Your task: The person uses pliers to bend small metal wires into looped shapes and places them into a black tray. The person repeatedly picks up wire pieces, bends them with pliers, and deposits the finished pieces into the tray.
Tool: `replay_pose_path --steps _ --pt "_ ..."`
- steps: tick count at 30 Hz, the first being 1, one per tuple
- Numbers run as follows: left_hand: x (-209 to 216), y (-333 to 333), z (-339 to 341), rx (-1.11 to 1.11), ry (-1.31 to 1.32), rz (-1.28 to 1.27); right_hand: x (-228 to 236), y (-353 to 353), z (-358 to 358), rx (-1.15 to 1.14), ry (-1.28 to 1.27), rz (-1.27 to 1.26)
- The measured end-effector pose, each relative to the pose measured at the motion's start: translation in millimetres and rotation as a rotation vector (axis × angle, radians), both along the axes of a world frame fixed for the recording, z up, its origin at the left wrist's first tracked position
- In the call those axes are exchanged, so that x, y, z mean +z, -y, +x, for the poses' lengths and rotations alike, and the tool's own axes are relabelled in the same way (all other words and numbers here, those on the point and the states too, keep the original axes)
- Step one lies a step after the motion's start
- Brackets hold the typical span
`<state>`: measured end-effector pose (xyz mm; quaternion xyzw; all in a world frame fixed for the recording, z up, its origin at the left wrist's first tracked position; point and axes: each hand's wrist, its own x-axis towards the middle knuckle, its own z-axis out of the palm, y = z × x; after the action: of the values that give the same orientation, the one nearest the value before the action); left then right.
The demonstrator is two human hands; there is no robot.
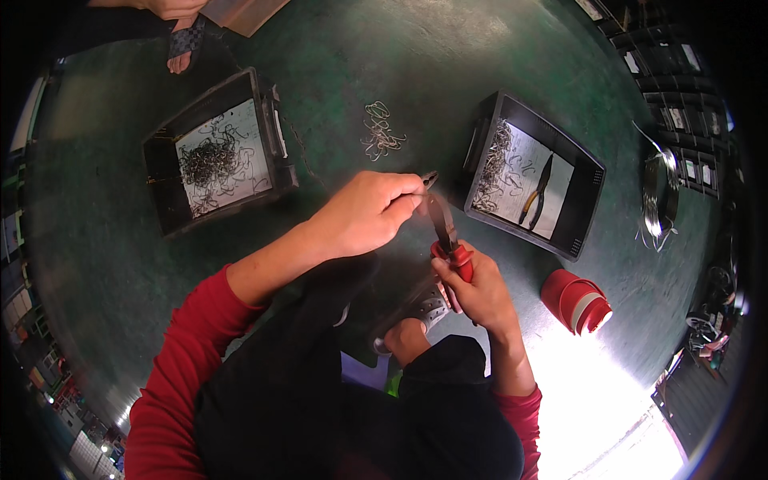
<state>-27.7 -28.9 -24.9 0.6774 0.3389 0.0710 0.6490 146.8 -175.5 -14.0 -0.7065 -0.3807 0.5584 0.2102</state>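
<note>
Red-handled pliers (442,224) are gripped in my right hand (478,292), their metal jaws pointing up toward my left fingertips. My left hand (368,212) is closed in a pinch right at the jaws. A small greyish tip shows just past its fingers, but what they pinch is too small and hidden to name. Beyond my hands, a loose heap of bent wire pieces (381,132) lies on the green floor.
Black crates stand on the left (264,152) and right (588,172), both holding bent wire pieces; yellow-and-black pliers (538,190) lie in the right one. A red round container (572,302) and a wire coil (660,196) are farther right. Another person's hand (172,8) shows at upper left.
</note>
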Motion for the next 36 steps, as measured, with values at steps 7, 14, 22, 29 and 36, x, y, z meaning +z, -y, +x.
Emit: replay_pose_path --steps 7,14,22,29,36 --pt "5 7 3 0.029 0.038 0.209 0 -1 -4 0.009 0.078 0.003" --pt "6 15 9 0.103 0.076 0.23 -1 0 -11 -0.075 0.092 0.04" --pt "4 22 11 0.143 0.092 0.254 -4 1 -10 -0.067 0.144 0.046" --pt "2 25 12 0.171 0.099 0.254 -5 1 -11 -0.063 0.163 0.078" --pt "1 26 13 0.17 0.075 0.273 -9 2 -12 -0.065 0.188 0.106"
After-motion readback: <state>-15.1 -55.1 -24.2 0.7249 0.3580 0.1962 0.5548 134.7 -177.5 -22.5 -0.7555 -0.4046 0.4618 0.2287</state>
